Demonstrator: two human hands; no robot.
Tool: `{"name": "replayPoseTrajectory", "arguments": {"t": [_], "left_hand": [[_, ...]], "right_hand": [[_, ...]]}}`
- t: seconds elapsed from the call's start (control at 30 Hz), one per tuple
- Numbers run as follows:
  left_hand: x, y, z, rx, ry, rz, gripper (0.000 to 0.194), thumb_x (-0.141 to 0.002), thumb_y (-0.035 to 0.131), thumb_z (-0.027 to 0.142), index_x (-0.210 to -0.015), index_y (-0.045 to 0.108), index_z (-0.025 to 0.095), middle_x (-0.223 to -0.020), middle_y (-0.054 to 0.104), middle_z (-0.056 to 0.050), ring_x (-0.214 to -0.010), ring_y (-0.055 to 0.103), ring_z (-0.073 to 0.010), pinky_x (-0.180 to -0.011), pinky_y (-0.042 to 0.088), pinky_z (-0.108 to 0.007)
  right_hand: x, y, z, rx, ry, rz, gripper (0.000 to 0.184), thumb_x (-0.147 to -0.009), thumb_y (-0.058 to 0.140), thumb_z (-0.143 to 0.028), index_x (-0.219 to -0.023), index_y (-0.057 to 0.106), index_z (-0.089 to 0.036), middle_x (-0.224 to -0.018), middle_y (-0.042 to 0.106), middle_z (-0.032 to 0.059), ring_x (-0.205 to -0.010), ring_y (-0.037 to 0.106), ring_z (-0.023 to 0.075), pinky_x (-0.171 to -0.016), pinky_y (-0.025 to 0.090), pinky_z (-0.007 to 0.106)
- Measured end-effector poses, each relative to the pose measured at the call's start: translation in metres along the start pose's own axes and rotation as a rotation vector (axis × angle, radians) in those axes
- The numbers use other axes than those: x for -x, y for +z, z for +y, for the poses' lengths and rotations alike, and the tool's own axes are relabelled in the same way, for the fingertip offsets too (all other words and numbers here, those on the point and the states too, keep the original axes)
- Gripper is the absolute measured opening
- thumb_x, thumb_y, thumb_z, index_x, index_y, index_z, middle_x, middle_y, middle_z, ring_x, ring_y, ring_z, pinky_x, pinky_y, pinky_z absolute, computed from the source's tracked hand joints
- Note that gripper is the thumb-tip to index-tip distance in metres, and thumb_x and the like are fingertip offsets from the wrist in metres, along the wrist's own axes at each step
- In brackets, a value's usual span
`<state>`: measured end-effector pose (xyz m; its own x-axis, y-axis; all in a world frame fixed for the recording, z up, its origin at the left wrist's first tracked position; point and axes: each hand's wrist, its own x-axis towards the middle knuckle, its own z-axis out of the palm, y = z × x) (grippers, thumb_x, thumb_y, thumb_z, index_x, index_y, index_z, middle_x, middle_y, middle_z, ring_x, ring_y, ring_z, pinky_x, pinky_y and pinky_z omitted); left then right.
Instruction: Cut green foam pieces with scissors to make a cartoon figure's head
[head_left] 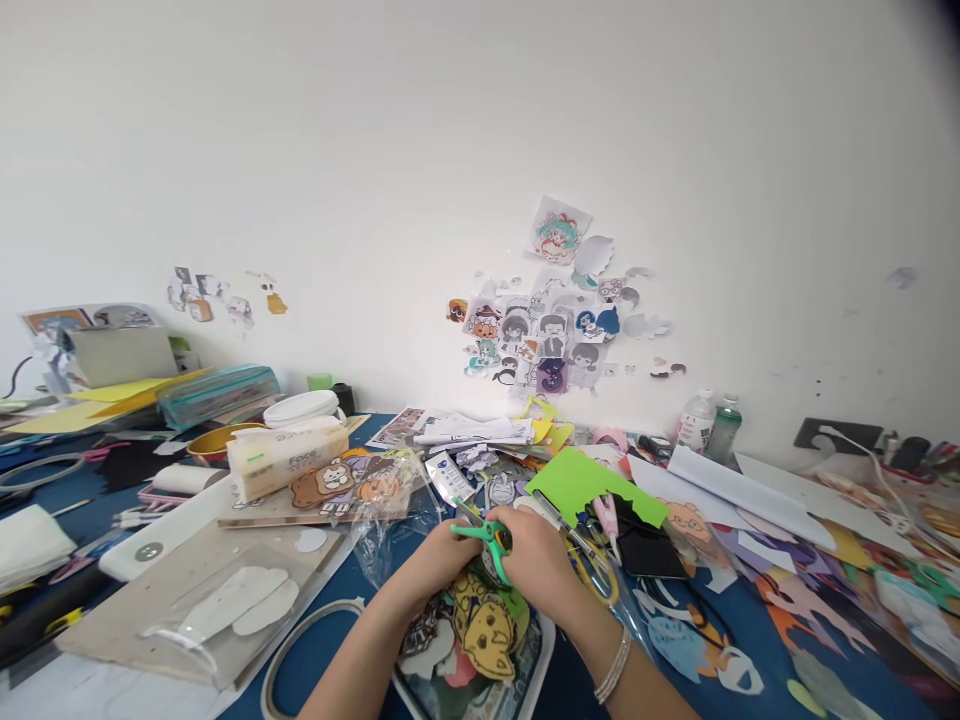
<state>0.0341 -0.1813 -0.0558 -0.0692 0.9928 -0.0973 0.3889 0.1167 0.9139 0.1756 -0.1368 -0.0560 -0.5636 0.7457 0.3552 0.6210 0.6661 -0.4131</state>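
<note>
A pair of green-handled scissors (491, 540) is held between my two hands, its handles spread and its blades pointing up and to the left. My left hand (439, 555) is closed at the left handle, and my right hand (538, 552) is closed around the other side. Fingers hide part of the scissors. Below them sits a clear-walled tray (546, 655) filled with paper cutouts, among them a yellow cartoon cutout (489, 640). Crumpled clear plastic (390, 515) lies beside my left hand.
A tape roll (281, 650) lies left of the tray, near a cardboard sheet (112, 610) and a tissue pack (285, 455). To the right are green paper (592, 480), a black phone (651, 545), yellow-handled scissors (600, 580) and scattered cutouts. Two bottles (724, 425) stand by the wall.
</note>
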Motion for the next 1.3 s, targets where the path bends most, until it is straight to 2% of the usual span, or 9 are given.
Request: {"name": "replayPoseTrajectory", "arguments": {"t": [0.23,0.43,0.63,0.87,1.03,1.3], "left_hand": [[-0.003,0.001,-0.004,-0.055,-0.018,0.036,0.017,-0.065,0.045,0.024,-0.057,0.030,0.022,-0.049,0.023,0.009,-0.043,0.026,-0.0068,-0.043,0.019,-0.022],[-0.004,0.001,-0.006,-0.089,-0.016,0.058,0.015,-0.066,0.045,0.023,-0.058,0.033,0.021,-0.051,0.027,0.008,-0.044,0.030,-0.0073,-0.044,0.019,-0.022],[-0.003,0.002,-0.004,-0.085,-0.007,0.044,0.010,-0.067,0.043,0.024,-0.058,0.041,0.020,-0.049,0.028,0.008,-0.043,0.029,-0.0083,-0.044,0.022,-0.023],[0.001,0.001,-0.001,-0.076,0.015,0.033,0.011,-0.066,0.041,0.025,-0.064,0.050,0.019,-0.049,0.030,0.008,-0.044,0.025,-0.0081,-0.046,0.022,-0.022],[-0.003,0.001,-0.004,-0.100,0.010,0.043,0.012,-0.066,0.045,0.027,-0.056,0.040,0.021,-0.047,0.028,0.009,-0.043,0.027,-0.0082,-0.045,0.020,-0.023],[-0.009,0.000,-0.014,-0.107,0.034,0.072,0.025,-0.063,0.053,0.031,-0.056,0.031,0.022,-0.049,0.024,0.010,-0.043,0.027,-0.0073,-0.045,0.016,-0.024]], "right_hand": [[-0.004,-0.005,0.009,-0.079,0.003,0.035,0.028,-0.070,0.053,-0.012,-0.095,0.058,-0.024,-0.080,0.058,0.0024,-0.070,0.051,0.0168,-0.055,0.027,0.022],[-0.003,-0.008,0.010,-0.092,0.000,-0.025,0.021,-0.071,0.054,-0.015,-0.089,0.060,-0.023,-0.070,0.058,0.0006,-0.060,0.049,0.0144,-0.049,0.023,0.021],[0.001,-0.007,0.002,-0.043,-0.015,-0.003,0.030,-0.068,0.052,-0.008,-0.092,0.061,-0.023,-0.079,0.060,0.0035,-0.070,0.052,0.0166,-0.053,0.024,0.022],[0.001,0.002,0.002,0.006,0.009,0.013,0.035,-0.064,0.053,-0.006,-0.092,0.061,-0.025,-0.079,0.058,0.0031,-0.067,0.051,0.0168,-0.052,0.023,0.021],[-0.001,-0.002,0.002,-0.038,0.002,0.048,0.034,-0.065,0.053,-0.006,-0.094,0.061,-0.024,-0.080,0.059,0.0026,-0.070,0.052,0.0167,-0.055,0.027,0.021],[-0.010,-0.014,0.013,-0.064,0.156,0.126,0.033,-0.070,0.054,-0.014,-0.102,0.059,-0.021,-0.085,0.061,0.0065,-0.079,0.054,0.0218,-0.060,0.031,0.024]]}}
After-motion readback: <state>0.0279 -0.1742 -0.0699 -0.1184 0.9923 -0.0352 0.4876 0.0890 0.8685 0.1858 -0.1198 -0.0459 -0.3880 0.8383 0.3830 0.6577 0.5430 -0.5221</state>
